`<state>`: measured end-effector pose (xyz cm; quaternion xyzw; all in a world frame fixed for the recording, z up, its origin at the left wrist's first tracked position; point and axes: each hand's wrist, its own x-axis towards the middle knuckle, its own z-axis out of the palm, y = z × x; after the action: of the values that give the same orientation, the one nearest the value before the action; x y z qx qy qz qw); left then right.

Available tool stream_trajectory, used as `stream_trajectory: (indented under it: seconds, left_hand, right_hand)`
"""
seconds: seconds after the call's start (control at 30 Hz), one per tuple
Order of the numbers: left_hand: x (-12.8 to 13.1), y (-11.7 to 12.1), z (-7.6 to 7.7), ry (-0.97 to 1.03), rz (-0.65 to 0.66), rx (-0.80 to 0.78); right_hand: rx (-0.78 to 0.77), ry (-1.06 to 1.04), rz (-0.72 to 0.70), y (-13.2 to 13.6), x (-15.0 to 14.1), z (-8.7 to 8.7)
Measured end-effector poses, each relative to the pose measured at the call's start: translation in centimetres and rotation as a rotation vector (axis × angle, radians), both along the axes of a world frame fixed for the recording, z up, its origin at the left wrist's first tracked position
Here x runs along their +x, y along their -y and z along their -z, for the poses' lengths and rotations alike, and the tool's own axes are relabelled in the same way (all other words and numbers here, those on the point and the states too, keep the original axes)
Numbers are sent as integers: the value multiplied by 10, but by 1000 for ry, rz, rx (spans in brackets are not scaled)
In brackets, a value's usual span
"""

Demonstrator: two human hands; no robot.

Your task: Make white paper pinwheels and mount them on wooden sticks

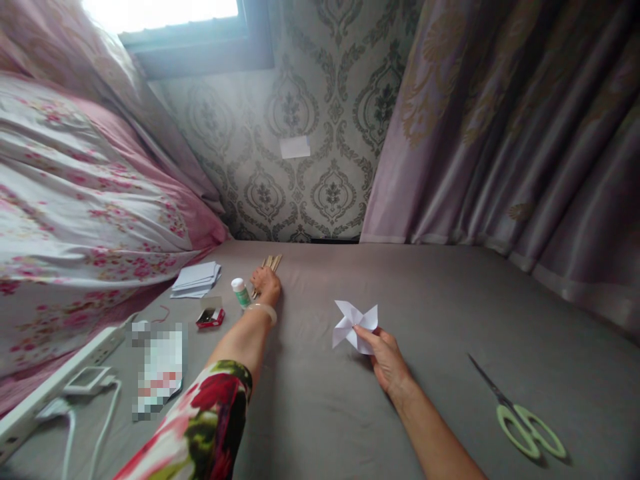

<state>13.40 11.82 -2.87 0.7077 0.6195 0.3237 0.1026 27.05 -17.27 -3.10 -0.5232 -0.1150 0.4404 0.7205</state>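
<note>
A white paper pinwheel [356, 325] with pointed folded blades is pinched between the thumb and fingers of my right hand [387, 360], just above the grey sheet. Farther off and to the left, my left hand [267, 283] is closed over several thin wooden sticks [273, 261]. Their far ends show beyond my knuckles, while my fingertips are mostly hidden. Close beside that hand stands a small white-capped bottle [240, 292] with a green label.
Scissors with pale green handles [530, 427] lie at right. On the left are a stack of white paper [196, 279], a small open red box [211, 317], a blurred-out packet [160, 373] and a white power strip [60, 380] with cables. Curtains and a patterned wall stand behind.
</note>
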Motion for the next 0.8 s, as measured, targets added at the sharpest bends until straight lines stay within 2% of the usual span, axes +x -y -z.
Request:
stream_trajectory:
  seconds: [0.1, 0.17, 0.33, 0.47, 0.5, 0.57, 0.6, 0.7, 0.8]
  left_hand:
    - [1, 10, -3, 143, -85, 30]
    - [2, 18, -8, 247, -70, 53]
    - [12, 48, -23, 540, 196, 26]
    - [17, 94, -28, 760, 373, -56]
    - [15, 109, -30, 826, 419, -88]
    - [10, 139, -35, 1137, 563, -271]
    - [6, 154, -38, 1230, 603, -354]
    - [-6, 192, -47, 1377, 638, -560]
    - [-12, 215, -52, 1430, 639, -671]
  right_hand:
    - [6, -3, 4, 0, 0, 1]
    - [12, -5, 2, -1, 0, 1]
    - [30, -9, -5, -2, 1, 3]
    - [63, -39, -23, -2, 4, 3]
    - [69, -46, -31, -1, 5, 2]
    - [75, -62, -49, 0, 6, 1]
    - [74, -73, -54, 0, 7, 0]
    - [56, -103, -62, 2, 7, -4]
    - [65, -104, -74, 4, 8, -9]
